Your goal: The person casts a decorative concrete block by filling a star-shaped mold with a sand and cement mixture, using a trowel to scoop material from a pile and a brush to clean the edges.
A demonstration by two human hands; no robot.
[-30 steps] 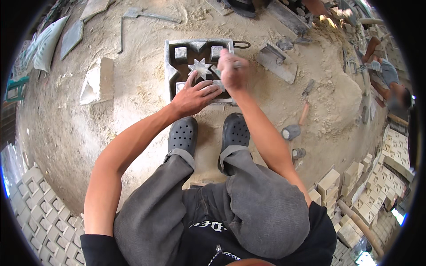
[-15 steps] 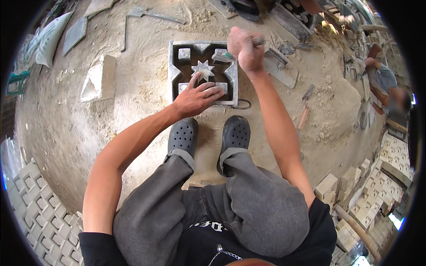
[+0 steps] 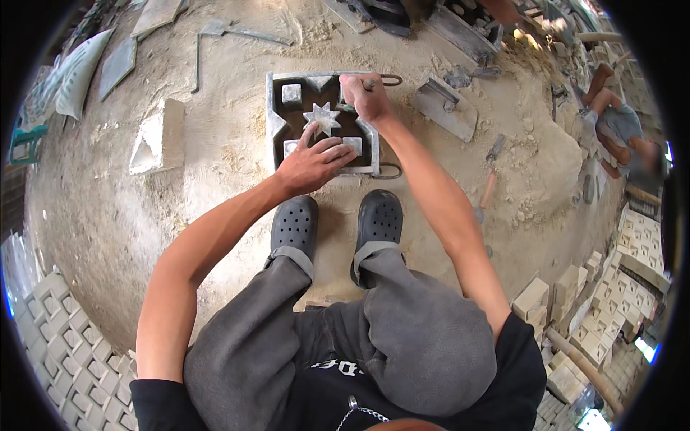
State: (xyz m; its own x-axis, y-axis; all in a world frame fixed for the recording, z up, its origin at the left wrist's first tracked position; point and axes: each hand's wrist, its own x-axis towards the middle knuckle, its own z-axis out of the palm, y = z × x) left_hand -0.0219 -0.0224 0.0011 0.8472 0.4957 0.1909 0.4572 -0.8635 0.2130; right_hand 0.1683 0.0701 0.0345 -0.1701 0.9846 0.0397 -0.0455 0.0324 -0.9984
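Observation:
Between my feet and the far ground lies a square grey metal mould, with a star-shaped core in its middle and small blocks near its corners. My left hand rests on its near side, fingers spread, the index fingertip touching the star's lower edge. Over the far right corner of the mould, my right hand is closed in a fist around a short-handled tool, whose grey end shows above the fist. A bit of green shows below that fist; the tool's working end is mostly hidden.
A flat metal plate with a handle and a trowel lie to the right, beside loose sand. To the left stands a pale block. Patterned blocks are stacked lower left and lower right. Another person is far right.
My right hand has come down and to the left, from beyond the mould's far right corner to over it. My left hand stays on the mould's near side.

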